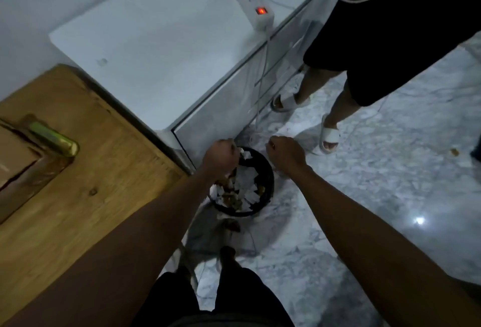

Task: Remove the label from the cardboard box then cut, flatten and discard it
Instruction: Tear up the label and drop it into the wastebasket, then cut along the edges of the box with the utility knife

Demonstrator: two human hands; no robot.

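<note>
left hand: left hand (220, 156) at centre frame, fingers curled tight, pinching a small white crumpled paper scrap (244, 154) that pokes out on its right side; looks like torn label, blurred so not certain
right hand: right hand (285, 153) just right of centre, fingers curled into a fist; nothing visible in it, cannot tell if a scrap is hidden inside
bin: round black waste bin (269, 183) on the floor, directly below and between the two hands, already holding white paper pieces (247, 183) and some brownish scraps
key relation: the scrap sits over the upper rim of the bin, at its upper left edge; bin mouth lies below and slightly right of the left hand; left hand is nearer the opening, right hand hangs over the bin's upper right edge, partly outside it
cardboard box: a brown cardboard edge (15, 160) at far left of frame, behind the wooden door (86, 170); cannot tell if it is the task box
step judged: discarding label bits; a straight release should land inside, though a light scrap could drift past the rim
surroundings: white table (156, 48) upper centre with white power strip (261, 12), red switch lit; second person's legs in white slippers (330, 134) upper right; marble floor (377, 183)
</note>
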